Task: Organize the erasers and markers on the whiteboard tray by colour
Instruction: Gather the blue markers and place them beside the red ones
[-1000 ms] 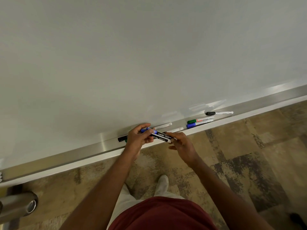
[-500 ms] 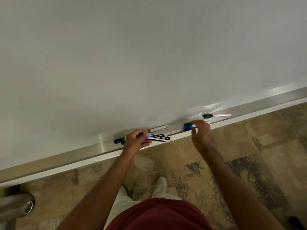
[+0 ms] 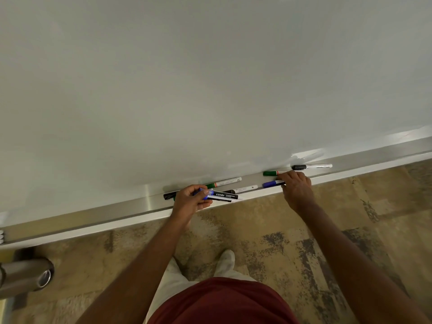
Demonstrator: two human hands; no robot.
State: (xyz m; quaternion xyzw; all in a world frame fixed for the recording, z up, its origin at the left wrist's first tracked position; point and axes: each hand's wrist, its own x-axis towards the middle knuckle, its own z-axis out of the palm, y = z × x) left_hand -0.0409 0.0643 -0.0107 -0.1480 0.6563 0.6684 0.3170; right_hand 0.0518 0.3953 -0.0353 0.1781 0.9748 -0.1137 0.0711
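Note:
My left hand (image 3: 189, 199) grips a bundle of blue-capped markers (image 3: 219, 195) just above the metal whiteboard tray (image 3: 98, 212). My right hand (image 3: 296, 184) rests on the tray with its fingers closed on a blue-capped marker (image 3: 271, 183). A green-capped marker (image 3: 271, 173) lies just behind that hand. Farther right lies a black-capped marker (image 3: 312, 166). Between my hands lie another green marker (image 3: 223, 183) and a black-capped white marker (image 3: 243, 189). A black marker end (image 3: 168, 196) pokes out left of my left hand.
The whiteboard (image 3: 210, 90) fills the upper view. Patterned carpet (image 3: 292, 230) lies below the tray. A metal cylinder (image 3: 25, 278) stands at the lower left. A small white object (image 3: 1, 236) sits at the tray's far left. My shoe (image 3: 225, 259) points toward the wall.
My right hand left the bundle in my left hand, moved right along the tray and closed on the blue-capped marker. My left hand kept hold of its markers.

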